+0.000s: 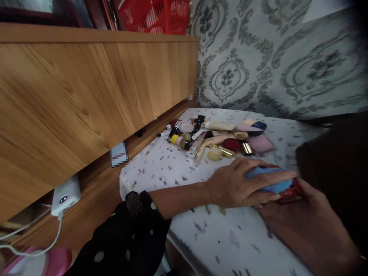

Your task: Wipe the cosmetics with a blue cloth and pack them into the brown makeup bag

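Left fingers (264,198) — around blue cloth (267,183)

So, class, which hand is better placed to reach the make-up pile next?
Probably the left. The left hand lies over the blue pad, nearest the make-up pile. The right hand sits farther back, against the red box.

two hands (238,186) (301,222), one blue puff (270,180), one basket (155,15)
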The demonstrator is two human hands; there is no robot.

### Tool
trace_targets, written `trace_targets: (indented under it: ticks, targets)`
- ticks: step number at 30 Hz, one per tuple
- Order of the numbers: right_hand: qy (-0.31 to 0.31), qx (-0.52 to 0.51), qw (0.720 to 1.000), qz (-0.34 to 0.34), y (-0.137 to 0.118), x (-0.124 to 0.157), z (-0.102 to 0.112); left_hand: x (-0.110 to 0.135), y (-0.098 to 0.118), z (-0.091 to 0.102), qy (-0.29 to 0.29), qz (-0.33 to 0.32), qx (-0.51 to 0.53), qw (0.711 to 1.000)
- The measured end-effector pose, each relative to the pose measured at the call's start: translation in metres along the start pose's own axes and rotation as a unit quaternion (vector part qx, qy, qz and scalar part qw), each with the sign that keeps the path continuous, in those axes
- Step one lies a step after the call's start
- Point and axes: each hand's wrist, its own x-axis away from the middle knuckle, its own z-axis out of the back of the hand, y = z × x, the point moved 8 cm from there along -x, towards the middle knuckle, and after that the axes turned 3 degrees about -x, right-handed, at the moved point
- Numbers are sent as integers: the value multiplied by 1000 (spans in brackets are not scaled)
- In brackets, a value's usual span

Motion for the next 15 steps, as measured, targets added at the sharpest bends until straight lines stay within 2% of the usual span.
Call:
trace_targets:
  ticks: [5,9,15]
  targets:
    - [-37,101,994,22,6,0,-7,1,-8,9,-6,41,31,999]
    - [-70,143,985,69,6,1,-11,3,-18,11,-16,90,105,990]
    - [-40,228,956,183,-9,5,0,4,-29,4,-24,150,168,974]
